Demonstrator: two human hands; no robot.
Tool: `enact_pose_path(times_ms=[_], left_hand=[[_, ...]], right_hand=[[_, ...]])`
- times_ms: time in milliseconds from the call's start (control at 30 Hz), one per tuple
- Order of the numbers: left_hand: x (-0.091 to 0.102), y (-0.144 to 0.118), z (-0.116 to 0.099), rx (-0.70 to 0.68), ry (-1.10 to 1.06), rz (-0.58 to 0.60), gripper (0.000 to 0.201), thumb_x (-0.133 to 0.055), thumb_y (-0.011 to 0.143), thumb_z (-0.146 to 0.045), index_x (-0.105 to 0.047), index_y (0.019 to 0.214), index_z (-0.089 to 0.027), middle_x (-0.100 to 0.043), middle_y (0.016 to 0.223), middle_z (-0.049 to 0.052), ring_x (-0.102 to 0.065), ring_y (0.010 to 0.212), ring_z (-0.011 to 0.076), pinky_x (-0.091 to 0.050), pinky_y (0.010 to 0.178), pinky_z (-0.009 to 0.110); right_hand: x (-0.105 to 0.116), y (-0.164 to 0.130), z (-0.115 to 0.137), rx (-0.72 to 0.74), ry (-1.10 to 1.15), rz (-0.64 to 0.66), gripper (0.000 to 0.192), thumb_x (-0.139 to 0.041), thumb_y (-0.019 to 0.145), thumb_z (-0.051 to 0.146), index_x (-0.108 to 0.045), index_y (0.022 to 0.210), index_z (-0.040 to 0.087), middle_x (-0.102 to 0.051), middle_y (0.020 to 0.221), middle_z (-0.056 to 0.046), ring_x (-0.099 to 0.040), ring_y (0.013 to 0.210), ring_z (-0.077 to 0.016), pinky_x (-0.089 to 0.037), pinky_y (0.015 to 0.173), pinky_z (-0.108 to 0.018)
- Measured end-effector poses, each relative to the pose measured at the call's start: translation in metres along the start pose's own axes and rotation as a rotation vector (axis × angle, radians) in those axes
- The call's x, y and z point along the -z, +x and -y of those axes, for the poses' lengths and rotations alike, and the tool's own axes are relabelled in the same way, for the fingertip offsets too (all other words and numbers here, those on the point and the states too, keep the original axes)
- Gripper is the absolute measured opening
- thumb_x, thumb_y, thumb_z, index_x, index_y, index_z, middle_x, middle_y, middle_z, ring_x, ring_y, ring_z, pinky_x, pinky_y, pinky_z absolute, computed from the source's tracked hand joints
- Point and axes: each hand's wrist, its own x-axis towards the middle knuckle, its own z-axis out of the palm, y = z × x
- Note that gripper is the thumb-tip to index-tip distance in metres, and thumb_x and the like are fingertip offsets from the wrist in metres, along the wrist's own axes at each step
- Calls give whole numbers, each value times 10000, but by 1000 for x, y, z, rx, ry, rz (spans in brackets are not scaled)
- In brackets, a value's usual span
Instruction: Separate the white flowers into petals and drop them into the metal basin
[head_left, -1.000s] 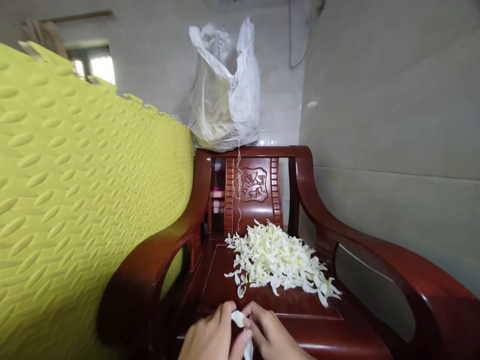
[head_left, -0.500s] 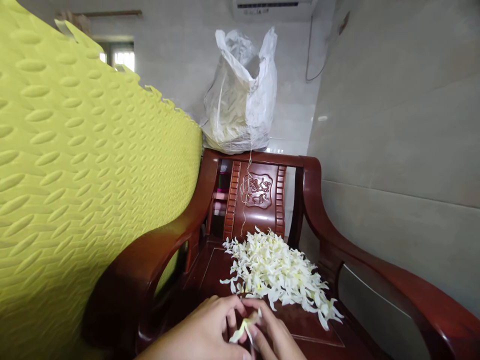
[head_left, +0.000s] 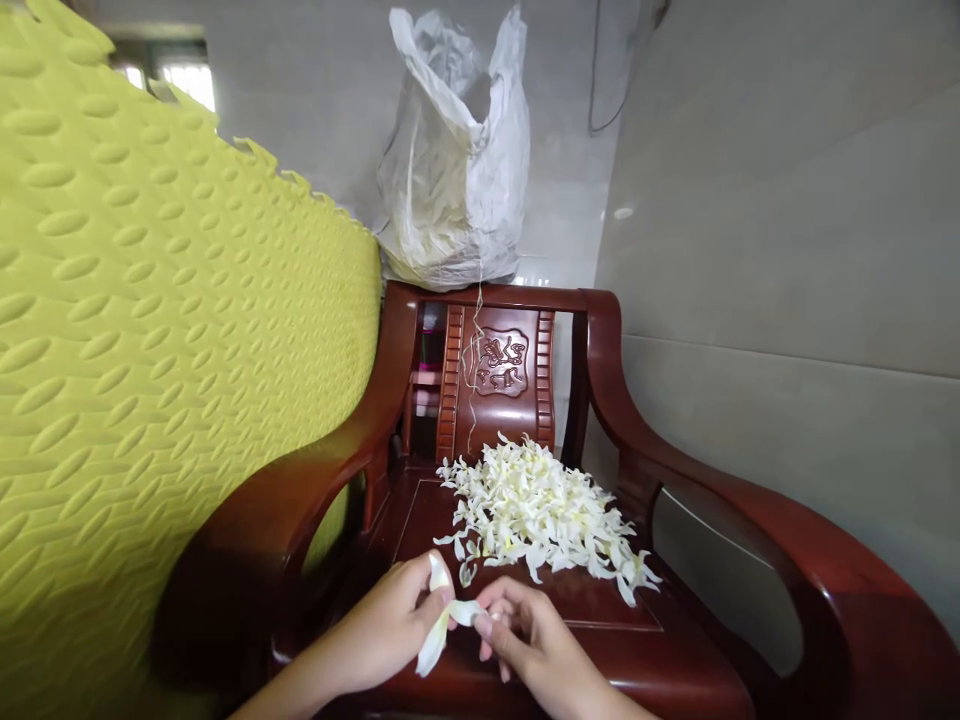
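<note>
A white flower [head_left: 433, 648] with long petals and a yellowish middle is pinched between the thumb and fingers of my left hand [head_left: 395, 622]. From the other side, my right hand [head_left: 526, 632] has its thumb and fingertips closed on the end of one petal of this same flower. Just beyond both hands, a heap of white flowers and petals [head_left: 536, 512] lies on the dark red wooden chair seat [head_left: 600, 610]. A few loose petals rest at the heap's near left edge.
A white plastic bag [head_left: 457, 200] stands at the top of the carved chair back [head_left: 499, 370], with a thin string [head_left: 471, 400] hanging from it. Wide armrests curve along both sides. A yellow foam mat [head_left: 187, 330] rises at left, a grey tiled wall [head_left: 787, 200] at right.
My hands have moved slightly apart, and the flower between them is now spread out and more visible. The whole view has tipped down a little, so the chair and bag sit higher.
</note>
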Motion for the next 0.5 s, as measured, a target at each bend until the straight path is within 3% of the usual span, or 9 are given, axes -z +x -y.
enact_pose_path(times_ms=[100,200,267,367,500], left_hand=[[-6,2,0,58,-234,41,264,-431,880,-439,-440,868,-176,-596,791,23,-598,668,148,-452,581,247],[-9,3,-9,86,-371,47,295,-542,822,-440,-439,879,-170,-573,752,2,-589,633,139,-442,544,232],[-6,2,-17,68,-381,43,297,-582,807,-420,-497,899,-151,-580,757,2,-595,690,141,-457,607,239],[-2,-1,-30,-1,-319,49,283,-646,778,-364,-586,930,-133,-618,843,28,-592,838,159,-458,761,262],[-3,-8,-38,15,-186,42,269,-649,767,-367,-647,887,-126,-630,830,35,-586,804,168,-456,740,267]], right_hand=[[5,0,10,43,-27,-15,390,-525,859,502,-609,843,122,-558,684,-18,-479,589,-113,-399,603,-249],[8,-2,16,118,-125,-122,357,-566,839,480,-649,754,143,-547,741,-28,-512,718,-155,-409,710,-282],[8,-4,19,132,-150,-175,352,-588,821,480,-662,727,149,-539,754,-32,-505,753,-171,-407,735,-294],[8,-8,23,77,-46,-185,338,-621,794,485,-651,862,155,-535,747,-23,-500,731,-166,-412,714,-296],[7,-16,30,70,106,-178,366,-712,734,434,-590,948,164,-509,728,9,-476,691,-130,-404,674,-263]])
